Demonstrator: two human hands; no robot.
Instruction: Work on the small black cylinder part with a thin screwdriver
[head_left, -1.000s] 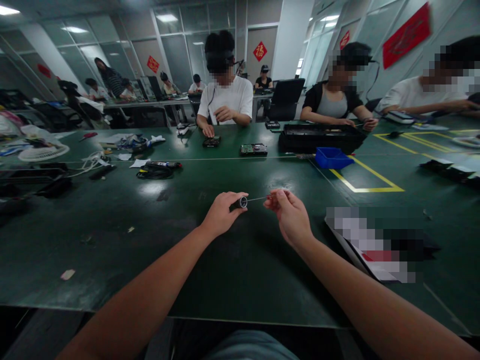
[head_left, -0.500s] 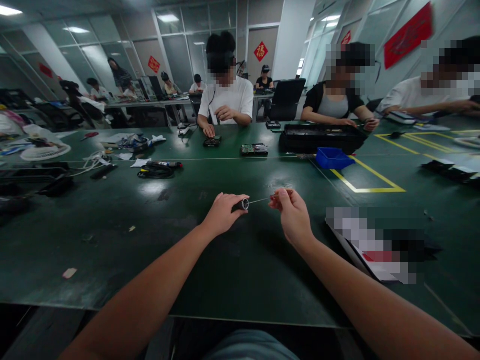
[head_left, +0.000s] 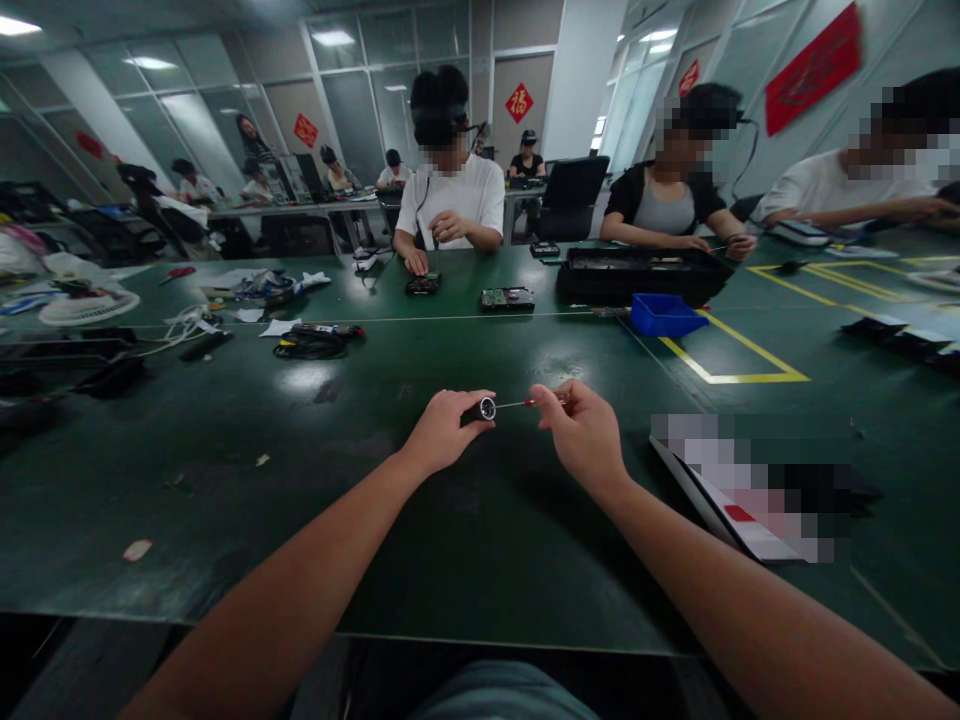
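Note:
My left hand [head_left: 442, 425] is closed round a small black cylinder [head_left: 478, 410] with a silver-rimmed round end that faces right. My right hand [head_left: 583, 430] grips a screwdriver [head_left: 530, 403] with a thin metal shaft and a red part at the front of its handle. The shaft points left, and its tip reaches the rimmed end of the cylinder; how deep it goes in I cannot tell. Most of the handle is hidden by my fingers. Both hands are held above the green table [head_left: 300, 520].
To the right lies a white, partly blurred-out flat object [head_left: 705, 500]. Farther off are a blue bin [head_left: 666, 315], a long black housing [head_left: 645, 275], a circuit board device [head_left: 508, 298] and a coiled black cable [head_left: 311, 340]. Across the table a person [head_left: 450, 200] handles a small device.
My right hand's fingers have shifted on the screwdriver handle, with the thumb now farther left and more extended. The left hand holds the cylinder in nearly the same place.

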